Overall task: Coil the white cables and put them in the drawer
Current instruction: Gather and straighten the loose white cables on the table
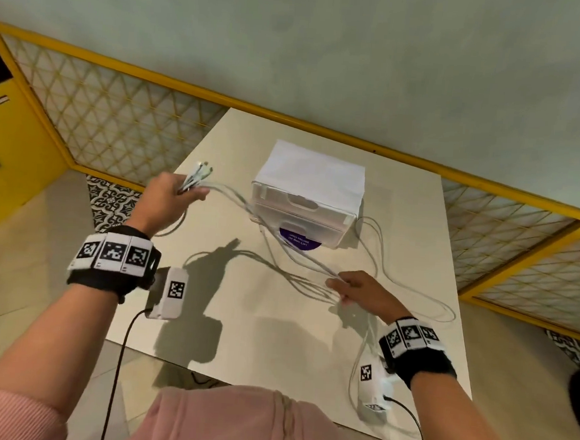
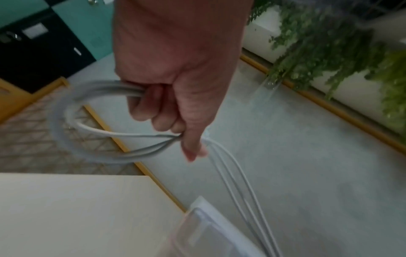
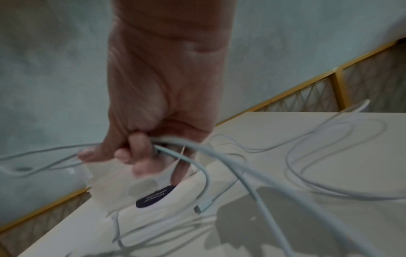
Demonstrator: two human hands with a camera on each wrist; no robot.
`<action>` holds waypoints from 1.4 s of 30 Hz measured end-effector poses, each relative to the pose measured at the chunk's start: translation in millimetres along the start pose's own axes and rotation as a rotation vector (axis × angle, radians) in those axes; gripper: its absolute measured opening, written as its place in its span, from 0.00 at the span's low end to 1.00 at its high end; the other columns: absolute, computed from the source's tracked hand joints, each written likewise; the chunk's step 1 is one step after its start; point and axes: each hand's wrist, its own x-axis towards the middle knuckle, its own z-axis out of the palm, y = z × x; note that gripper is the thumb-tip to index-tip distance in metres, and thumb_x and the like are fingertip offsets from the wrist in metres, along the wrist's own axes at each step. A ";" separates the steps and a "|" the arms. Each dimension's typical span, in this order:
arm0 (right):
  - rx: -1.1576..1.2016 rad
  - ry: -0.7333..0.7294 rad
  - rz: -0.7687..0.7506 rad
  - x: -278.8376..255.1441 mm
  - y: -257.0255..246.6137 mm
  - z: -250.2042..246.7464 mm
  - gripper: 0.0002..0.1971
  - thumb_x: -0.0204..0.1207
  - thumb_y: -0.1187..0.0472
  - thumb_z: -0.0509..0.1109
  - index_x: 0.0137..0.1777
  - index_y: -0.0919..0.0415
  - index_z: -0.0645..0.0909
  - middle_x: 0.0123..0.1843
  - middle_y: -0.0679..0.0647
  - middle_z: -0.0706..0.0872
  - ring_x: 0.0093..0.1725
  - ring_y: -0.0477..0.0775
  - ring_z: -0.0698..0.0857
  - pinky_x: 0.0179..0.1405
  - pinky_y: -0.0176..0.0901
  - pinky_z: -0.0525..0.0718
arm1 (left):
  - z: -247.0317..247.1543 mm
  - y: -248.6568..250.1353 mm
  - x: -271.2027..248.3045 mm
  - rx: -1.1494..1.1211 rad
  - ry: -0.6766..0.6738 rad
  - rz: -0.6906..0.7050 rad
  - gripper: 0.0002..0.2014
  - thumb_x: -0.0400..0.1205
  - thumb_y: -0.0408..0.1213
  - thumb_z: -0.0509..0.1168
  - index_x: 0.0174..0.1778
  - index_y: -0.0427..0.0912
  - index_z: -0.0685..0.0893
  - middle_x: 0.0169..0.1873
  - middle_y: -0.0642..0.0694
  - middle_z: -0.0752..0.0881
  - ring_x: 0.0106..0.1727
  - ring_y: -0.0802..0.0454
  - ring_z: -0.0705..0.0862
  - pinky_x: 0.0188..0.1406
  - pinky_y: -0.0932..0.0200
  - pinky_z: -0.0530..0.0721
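Observation:
My left hand [image 1: 172, 191] is raised over the table's left side and grips a bundle of white cables [image 1: 248, 206] near their plug ends [image 1: 201, 171]. In the left wrist view its fingers [image 2: 153, 111] curl round the cables, and a loop [image 2: 72, 120] hangs below. The strands stretch across to my right hand [image 1: 356, 286], which holds them lower down; its fingers [image 3: 134, 151] curl round the cables [image 3: 230, 167]. More slack [image 1: 414, 290] lies looped on the table at the right. A white two-drawer unit [image 1: 303, 200] stands behind the cables, both drawers closed.
The cream table [image 1: 273, 339] ends close on the left and at the front. A purple round sticker [image 1: 299, 239] lies in front of the drawer unit. A loose plug end [image 3: 198, 209] hangs below my right hand. A yellow railing [image 1: 322, 126] runs behind the table.

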 end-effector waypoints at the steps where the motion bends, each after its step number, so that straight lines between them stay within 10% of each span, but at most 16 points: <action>1: 0.040 0.039 -0.011 -3.1 -1.0 -2.9 0.18 0.76 0.50 0.70 0.27 0.55 0.73 0.25 0.46 0.73 0.26 0.43 0.74 0.36 0.42 0.73 | -0.2 -4.7 -2.7 0.059 -0.046 -0.074 0.11 0.77 0.43 0.72 0.37 0.37 0.86 0.25 0.41 0.80 0.31 0.47 0.74 0.28 0.55 0.64; 6: -0.114 0.150 -0.021 -17.3 -35.2 -16.4 0.27 0.82 0.40 0.54 0.32 0.57 0.80 0.28 0.48 0.73 0.29 0.47 0.72 0.35 0.40 0.70 | 24.8 -5.1 -18.1 0.101 -0.086 -0.169 0.20 0.71 0.47 0.76 0.46 0.32 0.86 0.33 0.32 0.84 0.41 0.36 0.83 0.34 0.50 0.73; 10: -0.310 0.074 -0.113 -22.1 -68.7 -15.2 0.26 0.85 0.46 0.53 0.30 0.56 0.80 0.30 0.52 0.75 0.32 0.52 0.74 0.36 0.43 0.70 | 59.3 33.2 -33.4 -0.131 -0.030 0.100 0.14 0.85 0.44 0.59 0.40 0.40 0.83 0.34 0.46 0.84 0.40 0.55 0.83 0.36 0.55 0.71; 13: -0.294 0.044 -0.196 -20.6 -93.5 -8.1 0.26 0.85 0.46 0.52 0.35 0.59 0.82 0.31 0.57 0.74 0.31 0.52 0.72 0.33 0.41 0.70 | 85.2 72.7 -50.3 -0.340 -0.207 0.230 0.14 0.88 0.43 0.53 0.49 0.43 0.82 0.39 0.54 0.86 0.38 0.69 0.81 0.44 0.65 0.78; 17: -0.274 0.123 -0.287 -22.3 -109.6 -13.2 0.25 0.86 0.49 0.53 0.35 0.60 0.82 0.24 0.42 0.79 0.26 0.40 0.73 0.32 0.29 0.70 | 105.3 99.1 -63.8 -0.496 -0.545 0.150 0.21 0.89 0.44 0.47 0.57 0.30 0.78 0.32 0.48 0.82 0.21 0.65 0.74 0.22 0.73 0.68; 24: -0.044 0.239 -0.037 -41.0 -47.2 -22.2 0.33 0.77 0.33 0.57 0.24 0.60 0.75 0.24 0.59 0.74 0.24 0.51 0.72 0.31 0.40 0.72 | 85.3 80.8 -33.6 -0.267 -0.309 0.224 0.12 0.83 0.55 0.53 0.35 0.59 0.73 0.24 0.56 0.74 0.30 0.50 0.72 0.40 0.48 0.73; 29: -0.046 0.412 0.148 -51.1 1.9 -30.4 0.33 0.75 0.31 0.56 0.20 0.59 0.68 0.18 0.49 0.72 0.22 0.47 0.72 0.33 0.41 0.71 | 64.8 75.5 -22.4 0.068 -0.081 0.299 0.17 0.87 0.50 0.51 0.62 0.46 0.77 0.36 0.41 0.83 0.44 0.34 0.82 0.43 0.47 0.74; 34: -0.183 0.454 0.188 -60.8 21.8 -31.2 0.31 0.77 0.38 0.62 0.18 0.58 0.67 0.22 0.55 0.76 0.28 0.55 0.78 0.37 0.46 0.74 | 82.2 60.8 -28.0 0.529 -0.210 0.389 0.21 0.86 0.51 0.51 0.67 0.41 0.74 0.41 0.34 0.88 0.45 0.32 0.85 0.39 0.49 0.75; 42: -0.224 0.108 0.340 -82.0 82.0 39.9 0.25 0.83 0.46 0.58 0.25 0.55 0.74 0.28 0.52 0.82 0.32 0.51 0.81 0.35 0.40 0.72 | 122.5 11.2 -52.4 0.711 -0.553 0.342 0.20 0.85 0.55 0.50 0.59 0.45 0.78 0.48 0.42 0.88 0.49 0.39 0.86 0.46 0.51 0.77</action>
